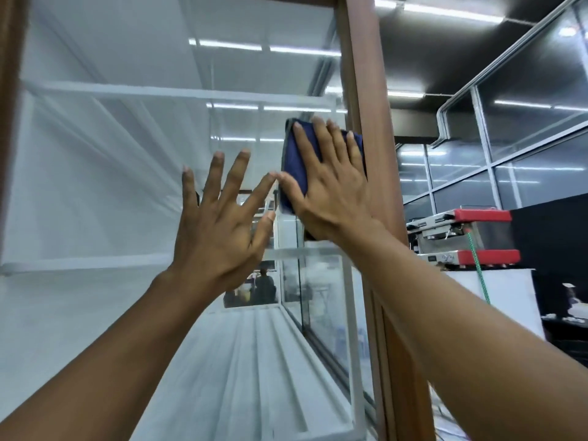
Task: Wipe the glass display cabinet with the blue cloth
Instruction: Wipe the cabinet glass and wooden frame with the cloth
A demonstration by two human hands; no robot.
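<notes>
The glass display cabinet fills the left and middle of the head view, with glass shelves inside and a brown wooden frame post on its right edge. A folded dark blue cloth lies flat against the glass beside that post. My right hand presses on the cloth with straight, spread fingers. My left hand is raised just left of it, fingers straight and spread at the glass, holding nothing. Its forefinger tip nearly meets my right thumb.
To the right of the post stands a red and steel coffee machine on a white counter, with a green cord hanging down. Glass partition walls and ceiling strip lights lie behind.
</notes>
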